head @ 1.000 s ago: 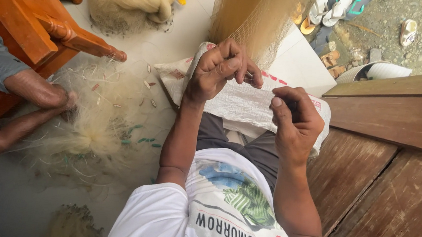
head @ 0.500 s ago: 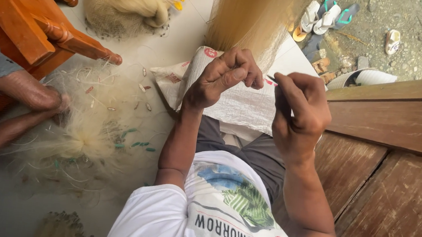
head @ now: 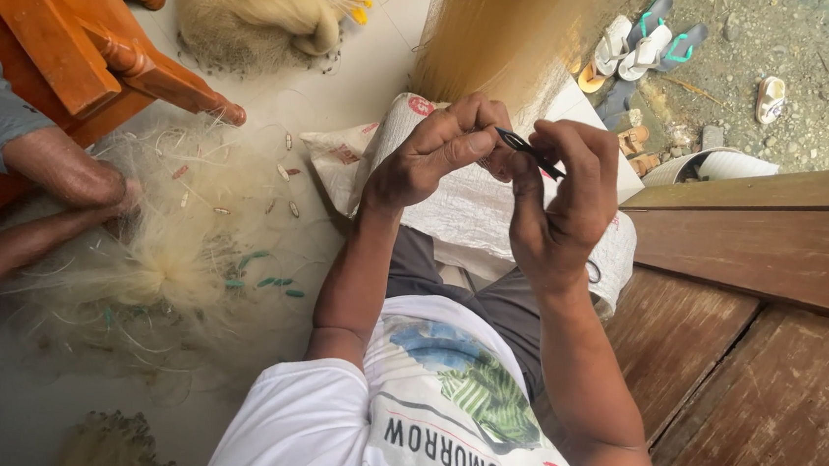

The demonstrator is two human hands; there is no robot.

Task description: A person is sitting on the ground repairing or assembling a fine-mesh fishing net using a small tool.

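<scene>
Netting (head: 508,43) – fine yellow sheet hanging ahead, above white sack (head: 476,203) on lap | loose net pile (head: 175,264) on floor, left | left hand (head: 430,155) fingers pinched at needle tip | right hand (head: 559,210) fingers gripping black netting needle (head: 529,153) – held between both hands, chest-high

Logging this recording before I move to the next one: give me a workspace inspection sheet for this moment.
Surface: pale floor, with a wooden platform on the person's right.
Job's things: slim dark netting needle pinched between both hands; fine yellowish net hanging in front.
Clutter: loose net pile with small floats; bundled net; white woven sack on the lap.
Hands: left hand and right hand both closed on the needle.
Cables: nothing seen.
Surroundings: sandals on gravel; orange wooden chair; another person's legs nearby.
</scene>
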